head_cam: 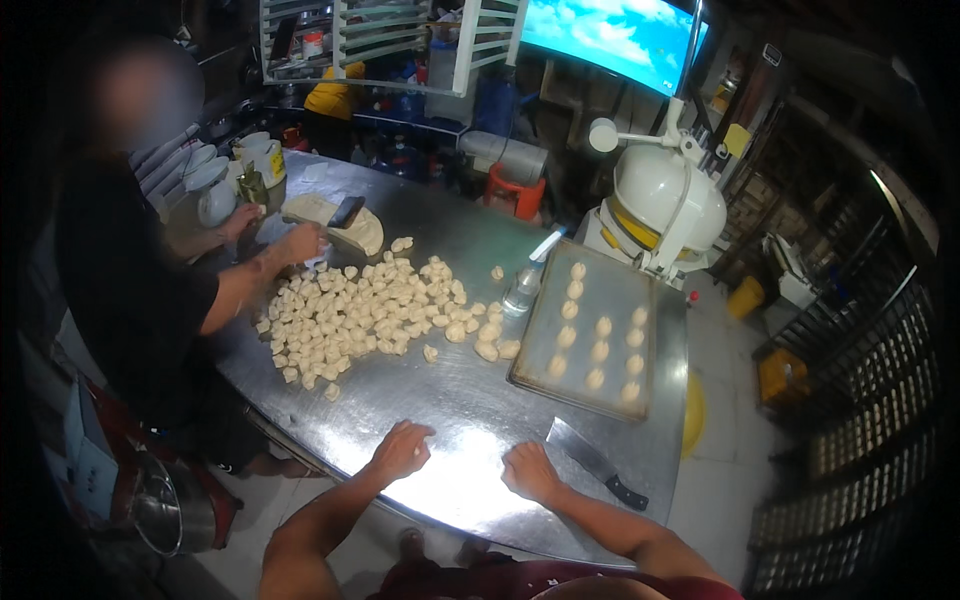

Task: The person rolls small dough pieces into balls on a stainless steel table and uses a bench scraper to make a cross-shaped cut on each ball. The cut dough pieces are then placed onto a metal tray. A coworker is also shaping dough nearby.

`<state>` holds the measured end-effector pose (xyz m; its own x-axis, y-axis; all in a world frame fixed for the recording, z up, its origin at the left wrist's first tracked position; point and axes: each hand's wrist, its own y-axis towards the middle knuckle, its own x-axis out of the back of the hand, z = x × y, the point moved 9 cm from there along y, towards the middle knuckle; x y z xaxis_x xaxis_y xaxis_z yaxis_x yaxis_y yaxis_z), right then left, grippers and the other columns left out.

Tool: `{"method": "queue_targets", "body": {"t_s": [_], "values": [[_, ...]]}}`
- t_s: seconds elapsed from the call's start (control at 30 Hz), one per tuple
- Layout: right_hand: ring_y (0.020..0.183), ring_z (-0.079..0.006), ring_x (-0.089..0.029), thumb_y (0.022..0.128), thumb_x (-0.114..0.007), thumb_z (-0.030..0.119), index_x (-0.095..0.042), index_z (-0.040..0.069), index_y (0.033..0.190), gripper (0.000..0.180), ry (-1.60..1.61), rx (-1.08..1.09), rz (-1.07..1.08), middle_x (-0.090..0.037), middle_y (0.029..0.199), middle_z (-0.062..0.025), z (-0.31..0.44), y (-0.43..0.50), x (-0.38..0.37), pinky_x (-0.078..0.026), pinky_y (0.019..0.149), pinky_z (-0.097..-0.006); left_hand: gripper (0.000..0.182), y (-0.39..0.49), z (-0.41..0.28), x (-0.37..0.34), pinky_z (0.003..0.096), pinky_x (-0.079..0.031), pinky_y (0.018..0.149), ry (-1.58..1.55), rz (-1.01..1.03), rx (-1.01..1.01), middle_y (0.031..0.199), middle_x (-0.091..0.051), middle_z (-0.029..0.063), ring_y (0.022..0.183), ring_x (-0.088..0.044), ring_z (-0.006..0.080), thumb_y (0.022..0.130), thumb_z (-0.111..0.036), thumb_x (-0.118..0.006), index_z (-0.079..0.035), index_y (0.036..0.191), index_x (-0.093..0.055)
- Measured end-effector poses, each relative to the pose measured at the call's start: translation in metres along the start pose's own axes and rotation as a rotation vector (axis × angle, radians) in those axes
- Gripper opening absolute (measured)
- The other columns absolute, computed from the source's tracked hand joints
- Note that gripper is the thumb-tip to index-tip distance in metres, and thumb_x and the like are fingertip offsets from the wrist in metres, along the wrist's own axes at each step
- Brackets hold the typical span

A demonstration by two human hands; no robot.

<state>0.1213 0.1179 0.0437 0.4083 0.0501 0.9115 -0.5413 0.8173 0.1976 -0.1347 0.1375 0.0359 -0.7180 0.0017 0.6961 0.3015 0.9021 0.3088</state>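
Note:
My left hand (403,450) rests near the front edge of the stainless steel table (420,401), its fingers partly curled; whether it holds anything is hidden. My right hand (529,471) lies curled on the table, left of a cleaver (592,457) with a black handle; what is under its fingers does not show. Beyond my hands spreads a large heap of small dough pieces (337,322). Some larger dough pieces (487,341) lie between the heap and a metal baking tray (536,367). Shaped dough pieces (600,350) sit in three rows on the tray.
A co-worker stands at the left, hands (300,244) near a dough slab (367,232) with a dark-bladed tool (346,213) on it. A clear spray bottle (523,289) stands against the tray's left side. A large white mixer (652,195) is behind the tray.

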Motion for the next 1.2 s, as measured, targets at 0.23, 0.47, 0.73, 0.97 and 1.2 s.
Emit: {"method": "queue_targets", "body": {"t_s": [0.23,0.47,0.73,0.97,1.2], "values": [[0.097,-0.0368,-0.058,0.081,-0.068,0.009,-0.065,0.005,0.092,0.012,0.162,-0.113,-0.243,-0.062,0.096,-0.0156,0.017,0.057,-0.03,-0.046,0.088,-0.0502,0.027,0.034,-0.029,-0.047,0.0477,-0.052,0.101,-0.004,-0.054,0.131,0.11,-0.075,0.0175,0.108,-0.067,0.0378,0.09,-0.005,-0.064,-0.001,0.115,-0.074],[0.091,-0.0376,-0.06,0.081,-0.069,0.009,-0.067,0.005,0.088,0.009,0.06,0.059,-0.001,-0.064,0.089,-0.0172,0.022,-0.008,-0.006,-0.046,0.086,-0.0515,0.022,0.004,-0.025,-0.014,0.0471,-0.053,0.099,-0.055,0.1,-0.187,0.105,-0.073,0.0154,0.103,-0.067,0.0367,0.088,-0.005,-0.068,-0.003,0.108,-0.076],[0.11,-0.0404,-0.06,0.08,-0.072,0.012,-0.067,0.002,0.108,0.03,0.272,-0.235,-0.218,-0.065,0.111,-0.0189,0.024,0.036,-0.006,-0.048,0.098,-0.0495,0.05,0.027,-0.038,-0.027,0.0443,-0.049,0.101,-0.065,-0.084,0.098,0.108,-0.071,0.0132,0.108,-0.062,0.035,0.078,-0.015,-0.079,-0.005,0.125,-0.069],[0.128,-0.0454,-0.055,0.074,-0.074,0.009,-0.059,0.002,0.136,0.064,-0.019,-0.669,-0.323,-0.06,0.132,-0.0247,-0.062,-0.117,0.118,-0.042,0.113,-0.0524,0.055,0.012,-0.023,0.0,0.0467,-0.05,0.108,-0.203,0.204,0.157,0.125,-0.07,0.018,0.122,-0.062,0.0384,0.08,-0.018,-0.082,-0.003,0.132,-0.068],[0.12,-0.047,-0.06,0.072,-0.076,0.004,-0.062,-0.001,0.13,0.06,-0.116,-0.882,-0.127,-0.066,0.122,-0.0256,-0.1,-0.216,0.101,-0.047,0.107,-0.0506,0.053,0.016,-0.039,-0.007,0.0467,-0.051,0.108,-0.11,0.241,0.056,0.127,-0.07,0.0179,0.123,-0.062,0.0387,0.082,-0.018,-0.083,-0.002,0.131,-0.069]]}}
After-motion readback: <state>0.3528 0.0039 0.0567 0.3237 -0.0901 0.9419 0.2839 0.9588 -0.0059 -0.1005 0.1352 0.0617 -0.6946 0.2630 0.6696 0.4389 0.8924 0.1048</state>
